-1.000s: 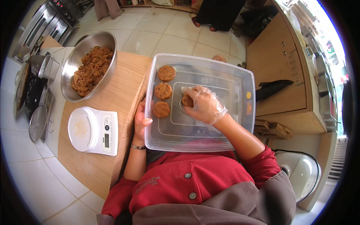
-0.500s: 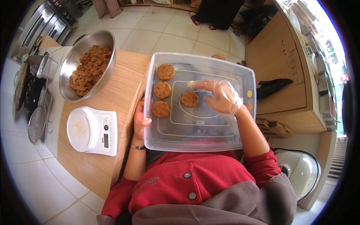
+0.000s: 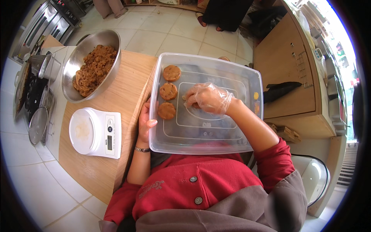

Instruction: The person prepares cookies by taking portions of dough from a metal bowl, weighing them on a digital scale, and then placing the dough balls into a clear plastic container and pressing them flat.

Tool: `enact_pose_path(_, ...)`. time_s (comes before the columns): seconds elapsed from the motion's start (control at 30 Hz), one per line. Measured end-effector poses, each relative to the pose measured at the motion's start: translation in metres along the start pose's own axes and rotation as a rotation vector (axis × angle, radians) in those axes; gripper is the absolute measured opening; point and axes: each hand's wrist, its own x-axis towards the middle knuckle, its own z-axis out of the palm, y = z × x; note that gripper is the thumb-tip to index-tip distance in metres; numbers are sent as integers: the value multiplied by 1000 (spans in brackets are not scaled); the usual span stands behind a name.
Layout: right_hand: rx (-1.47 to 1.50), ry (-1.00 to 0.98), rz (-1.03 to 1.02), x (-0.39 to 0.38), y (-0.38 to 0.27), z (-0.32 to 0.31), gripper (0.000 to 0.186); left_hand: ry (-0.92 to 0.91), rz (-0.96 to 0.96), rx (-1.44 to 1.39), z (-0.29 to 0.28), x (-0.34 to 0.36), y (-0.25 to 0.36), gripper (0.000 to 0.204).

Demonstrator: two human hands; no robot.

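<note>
My left hand [image 3: 144,123] grips the left side of a clear plastic container [image 3: 216,142], thumb over its rim. Three flat rounds of chunky brown cookie dough, the top one [image 3: 172,72], the middle one [image 3: 168,91] and the lower one [image 3: 166,110], lie in a column along the container's left side. Gloved in thin clear plastic, my right hand [image 3: 208,98] is bent down over the container's floor, right of that column. Its fingers close around a fourth dough round, which the hand almost wholly hides.
A steel bowl [image 3: 68,73] holding a mass of brown dough [image 3: 95,69] stands on the wooden table [image 3: 136,73] to the left. Nearer is a white kitchen scale [image 3: 114,150]. Sieves and pans [image 3: 38,125] lie farther left. A wooden cabinet [image 3: 288,73] is at right; two people's legs show beyond.
My right hand has moved left and down, its fingers curling from outstretched to closed over the fourth dough round. The left hand keeps its hold on the container.
</note>
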Motion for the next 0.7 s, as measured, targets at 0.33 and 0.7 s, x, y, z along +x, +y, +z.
enact_pose_path(0.33,84,78,232,-13,10,-4,32,10,35,63,-14,2,-15,70)
enact_pose_path(0.7,72,61,510,-32,12,2,45,-20,-22,-55,-8,1,-10,68)
